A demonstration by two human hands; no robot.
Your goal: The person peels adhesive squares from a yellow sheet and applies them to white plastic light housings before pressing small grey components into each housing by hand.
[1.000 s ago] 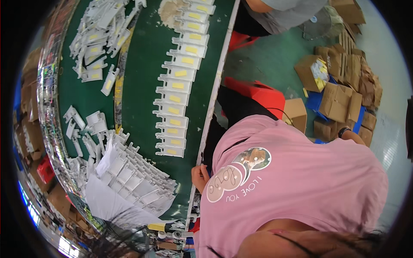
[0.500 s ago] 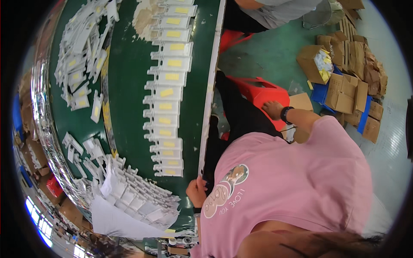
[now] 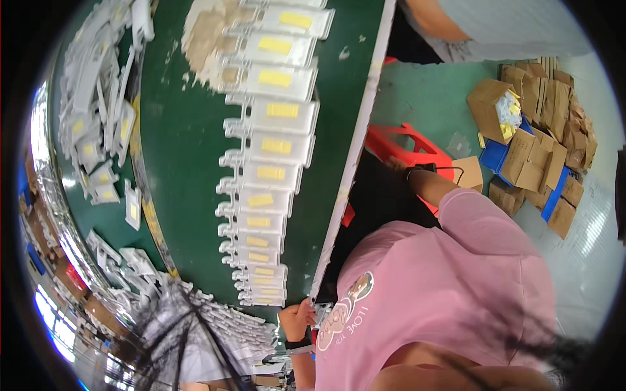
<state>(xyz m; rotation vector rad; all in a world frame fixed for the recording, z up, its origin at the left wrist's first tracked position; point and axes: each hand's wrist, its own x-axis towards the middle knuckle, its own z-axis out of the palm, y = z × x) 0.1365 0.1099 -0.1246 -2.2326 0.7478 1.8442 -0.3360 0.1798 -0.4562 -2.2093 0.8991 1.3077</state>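
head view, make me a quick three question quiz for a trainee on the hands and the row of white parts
1. Which of these is the right hand nearest to?
a) the row of white parts
b) the red stool
c) the blue sheet among the cardboard boxes

2. True or false: the left hand is by the edge of the green table.

3. Fill in the colour: each white part fully in view in the row bears a ____ strip.

Key: 1 b; 2 true; 3 yellow
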